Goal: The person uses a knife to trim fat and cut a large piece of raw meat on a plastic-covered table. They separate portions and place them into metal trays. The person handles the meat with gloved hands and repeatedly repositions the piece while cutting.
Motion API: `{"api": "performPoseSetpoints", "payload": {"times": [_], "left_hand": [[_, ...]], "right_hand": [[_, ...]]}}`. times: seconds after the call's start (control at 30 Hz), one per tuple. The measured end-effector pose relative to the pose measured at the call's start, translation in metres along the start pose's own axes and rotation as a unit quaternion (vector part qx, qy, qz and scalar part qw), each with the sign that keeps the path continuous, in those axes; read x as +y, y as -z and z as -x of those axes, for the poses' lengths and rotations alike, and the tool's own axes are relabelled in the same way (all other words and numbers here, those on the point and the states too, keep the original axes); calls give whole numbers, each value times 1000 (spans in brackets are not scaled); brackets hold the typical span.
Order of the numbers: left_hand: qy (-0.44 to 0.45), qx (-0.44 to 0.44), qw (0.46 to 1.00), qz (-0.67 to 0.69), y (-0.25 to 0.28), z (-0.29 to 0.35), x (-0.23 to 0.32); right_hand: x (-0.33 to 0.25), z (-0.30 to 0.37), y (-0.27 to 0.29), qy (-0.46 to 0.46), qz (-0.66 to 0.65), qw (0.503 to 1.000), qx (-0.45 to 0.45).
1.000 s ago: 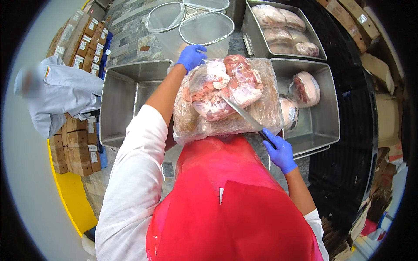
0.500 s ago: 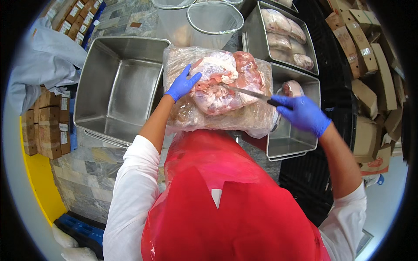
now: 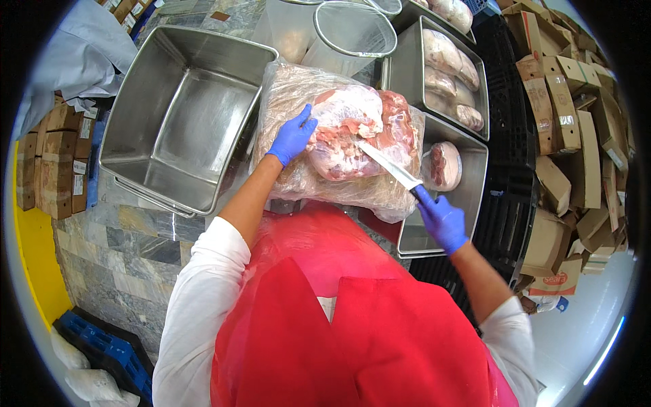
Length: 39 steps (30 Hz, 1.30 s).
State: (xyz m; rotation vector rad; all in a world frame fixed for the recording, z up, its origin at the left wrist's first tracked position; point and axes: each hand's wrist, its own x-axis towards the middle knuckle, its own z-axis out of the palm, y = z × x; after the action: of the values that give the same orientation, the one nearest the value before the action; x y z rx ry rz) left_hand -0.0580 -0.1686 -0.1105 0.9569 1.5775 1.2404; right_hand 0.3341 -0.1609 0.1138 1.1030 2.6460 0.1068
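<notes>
A large raw piece of meat (image 3: 347,108), pink with white fat, lies unfolded on a plastic-wrapped block (image 3: 288,85) in front of me. My left hand (image 3: 291,138), in a blue glove, grips its left edge. In my right hand (image 3: 442,220), also gloved, is the dark handle of a knife (image 3: 391,164). The blade slants up and left over the meat, its tip at the fleshy middle. Whether the tip has gone into the flesh is hard to tell.
On the left stands a deep steel bin (image 3: 196,115). At the right, one steel bin (image 3: 475,163) holds a wrapped meat piece (image 3: 445,166); another bin (image 3: 405,61) behind it holds several. Clear round tubs (image 3: 352,54) stand at the back. Flattened cardboard boxes (image 3: 583,163) pile up far right.
My right hand has drawn nearer to me, and the knife now slants more steeply, its blade face turned up. My left hand stays at the meat's left edge. The whole view has shifted slightly.
</notes>
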Motion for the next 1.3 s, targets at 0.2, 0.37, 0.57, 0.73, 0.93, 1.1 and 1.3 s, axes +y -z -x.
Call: {"api": "performPoseSetpoints", "payload": {"times": [0.2,0.37,0.57,0.73,0.93,1.1,1.3], "left_hand": [[-231,132,920,-289,5,26,60],[-43,-65,984,-160,-20,48,102],[11,-85,989,-121,-53,43,129],[77,-165,979,-88,-56,10,169],[-120,-33,949,-289,-56,-180,238],[-270,124,772,-562,-35,-368,202],[-271,52,782,-559,-93,-373,180]], "right_hand": [[-8,20,-129,-52,-89,987,121],[-15,18,-161,-78,-197,966,145],[-12,32,-161,-50,-217,957,188],[-5,37,-147,-74,-240,937,242],[8,66,-137,-182,-292,913,219],[11,93,-121,-181,-346,910,141],[0,100,-69,-181,-418,889,57]]}}
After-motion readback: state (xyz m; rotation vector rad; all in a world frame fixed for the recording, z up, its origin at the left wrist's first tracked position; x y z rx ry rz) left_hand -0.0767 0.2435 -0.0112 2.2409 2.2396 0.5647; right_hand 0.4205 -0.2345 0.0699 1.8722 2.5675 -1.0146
